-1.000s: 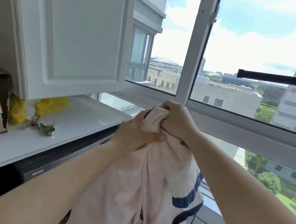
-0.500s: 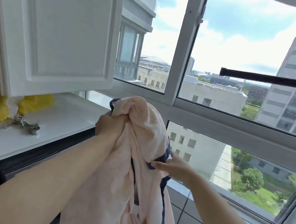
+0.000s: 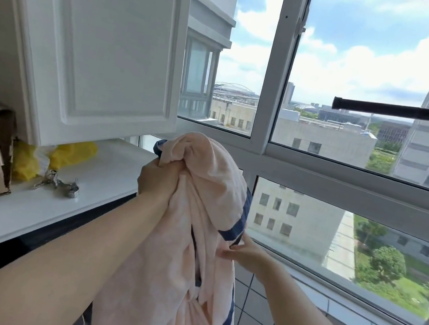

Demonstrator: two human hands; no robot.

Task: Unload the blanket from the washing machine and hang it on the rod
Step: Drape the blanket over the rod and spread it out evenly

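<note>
Blanket point(image 3: 195, 243) is out, bunched in the left hand point(image 3: 158, 181) while the right hand point(image 3: 245, 253) pinches its blue edge; the rod point(image 3: 406, 112), far right, is bare.

**Bright daylight, wide-angle bend**

Strong sun floods in through the large white-framed glass window point(image 3: 276, 68), leaving the clouds nearly blown out. The flat white panelled cupboard door point(image 3: 108, 41) is evenly lit. Straight edges bow toward the borders, and the lower corners look soft.

L hand point(image 3: 158, 181) gripping bunched pink blanket point(image 3: 195, 243); R hand point(image 3: 245, 254) pinching navy edge; rod point(image 3: 406, 112) upper right
</note>
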